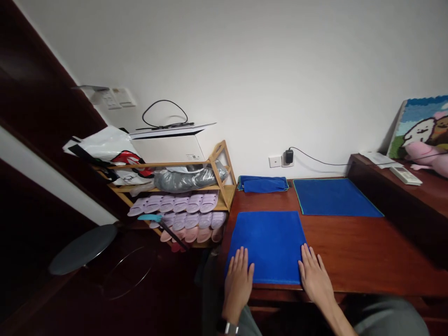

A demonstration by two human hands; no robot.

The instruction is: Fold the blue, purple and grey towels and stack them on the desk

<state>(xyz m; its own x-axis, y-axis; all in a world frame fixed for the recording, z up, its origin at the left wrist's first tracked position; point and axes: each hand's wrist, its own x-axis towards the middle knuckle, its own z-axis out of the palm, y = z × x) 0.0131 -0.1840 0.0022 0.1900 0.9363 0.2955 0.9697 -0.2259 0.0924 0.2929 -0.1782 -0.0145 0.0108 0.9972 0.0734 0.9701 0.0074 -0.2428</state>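
A blue cloth [271, 242] lies spread flat on the reddish-brown wooden table [357, 252], close to its front edge. My left hand [240, 280] rests flat on the cloth's lower left corner, fingers stretched out. At the lower right edge of the cloth, my right hand [315, 275] lies with its fingers extended, partly on the cloth and partly on the wood. Neither hand grips anything. Behind, a second blue cloth [334, 197] with a green border is laid flat. To its left is a folded blue cloth bundle [264, 184] against the wall.
Left of the table stands a wooden rack [224, 186] with several lilac and pink slippers [180, 219] and a white box [168, 148] on top. A round stool [84, 249] is at far left. A raised ledge [388, 200] borders the table's right side, bearing a remote control [406, 176].
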